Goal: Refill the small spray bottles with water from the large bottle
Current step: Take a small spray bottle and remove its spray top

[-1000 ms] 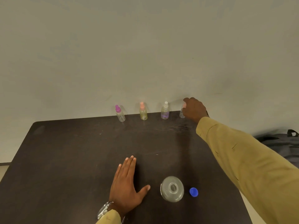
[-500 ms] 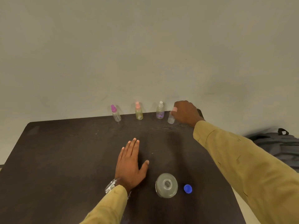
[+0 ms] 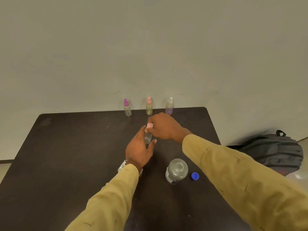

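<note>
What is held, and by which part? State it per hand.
Right hand pinches the small spray bottle by its pink cap. Left hand cups the bottle's clear body; whether that grip is closed cannot be told.

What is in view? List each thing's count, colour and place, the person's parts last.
spray bottles: three, purple, orange and white caps, table's far edge
held spray bottle: one, clear, pink cap, mid-table
large bottle: one, clear, uncapped, near right
cap: one, blue, right of large bottle
table: one, dark
backpack: one, dark grey, floor, right
watch: one, silver, left wrist
left hand: one, fingers and thumb flank held spray bottle
right hand: one, pinches its pink cap
</note>
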